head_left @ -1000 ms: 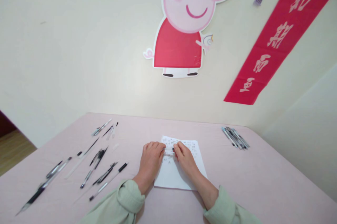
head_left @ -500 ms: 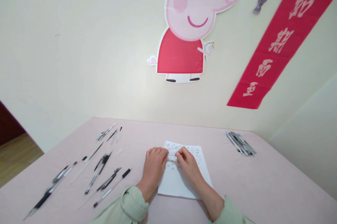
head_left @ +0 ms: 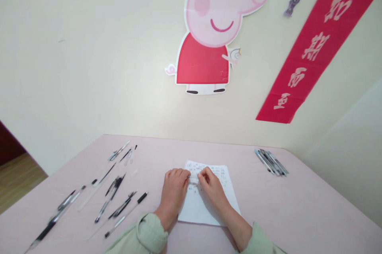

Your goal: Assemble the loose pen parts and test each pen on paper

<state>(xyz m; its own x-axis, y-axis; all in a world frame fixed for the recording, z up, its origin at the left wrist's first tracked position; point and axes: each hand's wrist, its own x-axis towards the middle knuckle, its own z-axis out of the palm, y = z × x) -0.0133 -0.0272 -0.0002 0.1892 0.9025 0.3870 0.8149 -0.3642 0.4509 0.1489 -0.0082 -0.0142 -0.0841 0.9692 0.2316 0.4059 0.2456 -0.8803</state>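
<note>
My left hand [head_left: 173,190] and my right hand [head_left: 211,188] meet over a sheet of white paper [head_left: 203,210] with handwriting on its upper part. Between my fingertips runs a slim, clear pen part [head_left: 193,178], lying crosswise a little above or on the page. Left fingers are curled round one end, where a small dark bit shows. Thumb and forefinger of the right hand pinch the other end. My fingers hide much of it, so its exact shape is unclear.
Loose pens, caps and pen parts [head_left: 125,216] lie scattered over the left side of the pink tabletop [head_left: 268,214]. A bundle of several pens [head_left: 271,162] rests at the back right. Behind the table stands a wall with a cartoon pig cutout [head_left: 205,59] and a red banner [head_left: 312,47].
The view has shifted very slightly. Both hands keep their hold on the pen part, with hardly any visible movement over the paper.
</note>
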